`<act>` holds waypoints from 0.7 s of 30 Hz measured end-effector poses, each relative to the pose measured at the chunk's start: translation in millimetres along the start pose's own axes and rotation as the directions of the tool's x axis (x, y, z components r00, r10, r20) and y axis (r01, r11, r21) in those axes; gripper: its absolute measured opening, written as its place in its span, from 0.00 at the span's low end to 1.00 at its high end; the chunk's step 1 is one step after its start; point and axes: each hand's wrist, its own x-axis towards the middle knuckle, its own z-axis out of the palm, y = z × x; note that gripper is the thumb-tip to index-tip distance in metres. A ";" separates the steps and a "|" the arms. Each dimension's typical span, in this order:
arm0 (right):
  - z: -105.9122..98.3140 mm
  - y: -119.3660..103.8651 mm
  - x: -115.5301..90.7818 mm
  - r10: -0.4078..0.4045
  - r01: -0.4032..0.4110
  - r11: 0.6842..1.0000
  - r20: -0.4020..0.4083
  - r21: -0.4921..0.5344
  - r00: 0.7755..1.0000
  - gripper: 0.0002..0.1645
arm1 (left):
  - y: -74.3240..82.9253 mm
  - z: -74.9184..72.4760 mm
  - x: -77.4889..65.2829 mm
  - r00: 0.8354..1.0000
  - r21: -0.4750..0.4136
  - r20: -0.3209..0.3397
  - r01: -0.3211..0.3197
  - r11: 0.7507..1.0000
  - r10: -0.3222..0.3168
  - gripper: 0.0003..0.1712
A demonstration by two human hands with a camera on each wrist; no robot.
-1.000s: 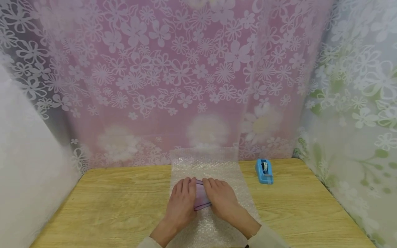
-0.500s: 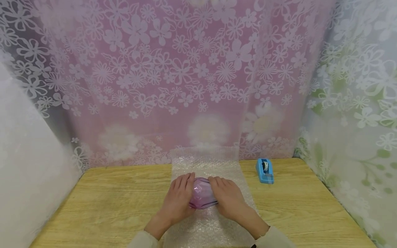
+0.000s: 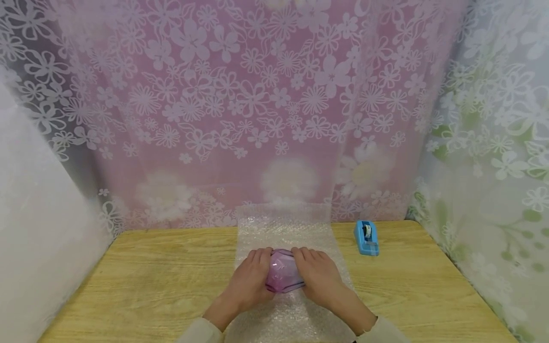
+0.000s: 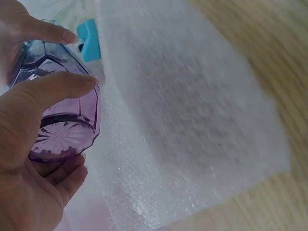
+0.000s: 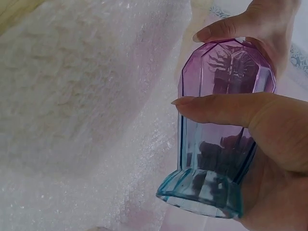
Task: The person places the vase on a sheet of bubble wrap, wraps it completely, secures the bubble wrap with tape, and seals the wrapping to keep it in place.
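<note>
Both hands hold a faceted glass vase (image 3: 284,270) sideways above a sheet of bubble wrap (image 3: 283,319). My left hand (image 3: 250,277) grips its purple base end, thumb over the upper side and fingers beneath, as the left wrist view shows. Around the other half, my right hand (image 3: 321,276) curls with its thumb laid across the glass. In the right wrist view the vase (image 5: 216,139) fades from purple to a blue flared mouth, which points toward the bottom of that view. Most of the right fingers are hidden behind the glass.
A blue tape dispenser (image 3: 366,238) stands at the right rear of the wooden table (image 3: 171,281). The bubble wrap's far end leans up against a pink floral curtain (image 3: 240,119). Pale floral sheeting (image 3: 484,190) hangs on the right, and white sheeting (image 3: 34,214) on the left.
The hands have moved slightly apart over the last second, and more of the vase shows between them. Since half a second ago they have shifted a little to the right with it.
</note>
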 end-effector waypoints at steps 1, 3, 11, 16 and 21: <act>-0.3 -0.3 0.1 0.004 -0.004 1.000 0.000 -0.012 1.000 0.39 | 1.5 0.1 -0.1 1.000 0.009 -0.012 -0.002 1.000 0.002 0.51; -1.0 -0.9 0.1 0.010 -0.010 1.000 -0.007 -0.028 1.000 0.40 | 4.8 -0.1 0.3 0.999 0.023 -0.040 -0.005 1.000 0.006 0.50; -2.3 -4.6 0.4 0.063 -0.063 0.998 0.013 0.015 0.998 0.51 | 15.6 3.8 2.1 0.994 0.084 -0.105 0.005 0.996 0.004 0.48; 0.2 -7.8 0.2 0.089 -0.091 0.995 0.043 0.038 0.995 0.56 | 20.3 6.0 1.5 0.993 0.099 -0.118 0.021 0.995 -0.010 0.47; 2.7 -9.9 1.0 0.085 -0.085 0.996 0.024 0.013 0.996 0.59 | 23.0 8.0 1.5 0.991 0.119 -0.137 0.017 0.993 -0.001 0.47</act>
